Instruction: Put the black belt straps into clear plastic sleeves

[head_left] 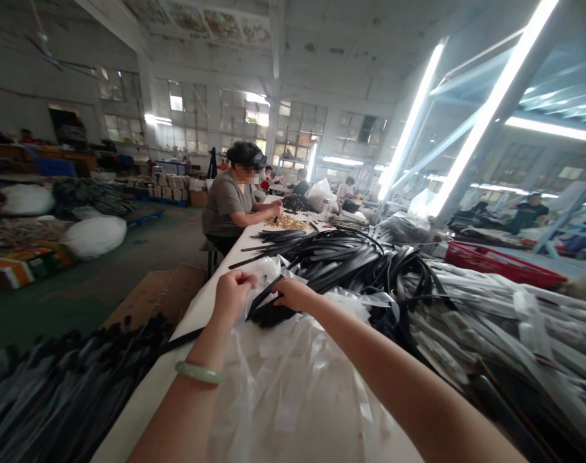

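My left hand [235,292] is over the near part of the table, its fingers pinched together; what lies between the fingertips is too small to make out. To its right, my right hand [295,294] has its fingers closed on a flat black strap [265,294], at the ends of a black bundle [274,315]. Clear plastic sheeting [293,360] lies under both forearms. Beyond my hands, a large heap of long black straps [341,257] spreads across the table. Another black strap [180,341] passes behind my left wrist, which wears a pale green bangle [199,372].
A co-worker [230,199] sits at the table's left side by a pile of gold-coloured pieces [288,222]. Plastic-wrapped strips [509,328] and a red crate [505,263] stand right. Dark wrapped strips [81,392] and cardboard [153,296] lie left, below the table edge.
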The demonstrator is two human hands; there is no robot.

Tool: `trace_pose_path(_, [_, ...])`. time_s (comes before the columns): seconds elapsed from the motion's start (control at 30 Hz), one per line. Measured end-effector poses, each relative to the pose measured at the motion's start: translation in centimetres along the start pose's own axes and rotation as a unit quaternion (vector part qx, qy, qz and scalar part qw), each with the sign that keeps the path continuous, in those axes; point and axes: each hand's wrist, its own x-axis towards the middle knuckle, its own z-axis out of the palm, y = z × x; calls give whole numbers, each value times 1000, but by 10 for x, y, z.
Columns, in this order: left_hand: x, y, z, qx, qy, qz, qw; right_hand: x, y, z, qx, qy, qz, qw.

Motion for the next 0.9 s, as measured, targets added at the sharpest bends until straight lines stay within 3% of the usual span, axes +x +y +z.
trace_pose_path(0.1, [-1, -3, 3, -9, -14, -15, 1000, -4, 2, -4, -22, 7, -6, 1000])
trace_pose_path(0.2, [-2, -4, 6, -6, -22, -23, 999, -23, 11, -22, -48, 24, 11, 998])
trace_pose_path(0.4, [-8, 2, 15, 6, -72, -3, 997, -110, 65, -54, -106, 49, 121, 986])
trace_pose_path(0.5, [-16, 6, 23, 5, -150, 7, 989, -155, 98, -54, -122, 34, 190, 973])
trace_pose_path(0.57, [-22, 6, 29, 8, -208, 7, 978, -174, 107, -49, -127, 21, 224, 966])
trace_pose_path(0.63, [-26, 4, 35, 16, -242, 3, 970, -182, 99, -44, -120, 15, 223, 967])
trace_pose_path(0.7, [-27, 2, 37, 25, -253, -1, 967, -175, 73, -41, -84, 28, 176, 980])
trace_pose_path(0.8, [-21, -1, 30, 31, -249, -3, 968, -147, 20, -34, 14, 86, 73, 993])
trace_pose_path(0.9, [-13, 1, 18, 29, -233, -3, 972, -109, -20, -21, 65, 81, 30, 994])
